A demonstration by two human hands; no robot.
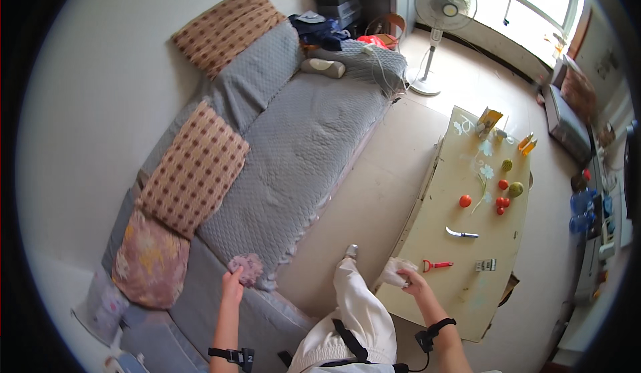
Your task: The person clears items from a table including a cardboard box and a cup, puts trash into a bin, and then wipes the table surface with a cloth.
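My left hand (233, 279) grips a crumpled pinkish cloth (248, 268), held above the front edge of the grey quilted sofa cover (300, 138). In my right hand (413, 281) is a bunched whitish cloth (395, 273), over the near left edge of the pale yellow coffee table (425, 298). Just right of that hand lies a red peeler (437, 265). Beyond it on the tabletop is a curved-blade knife (461, 233), and a small printed box (486, 265) sits near the right edge.
Farther along the table are tomatoes (465, 201), green round fruits (516, 189), a yellow carton (489, 121) and small orange bottles (527, 145). Checked cushions (195, 168) rest on the sofa. A standing fan (444, 7) is by the window. Tiled floor (370, 193) runs between sofa and table.
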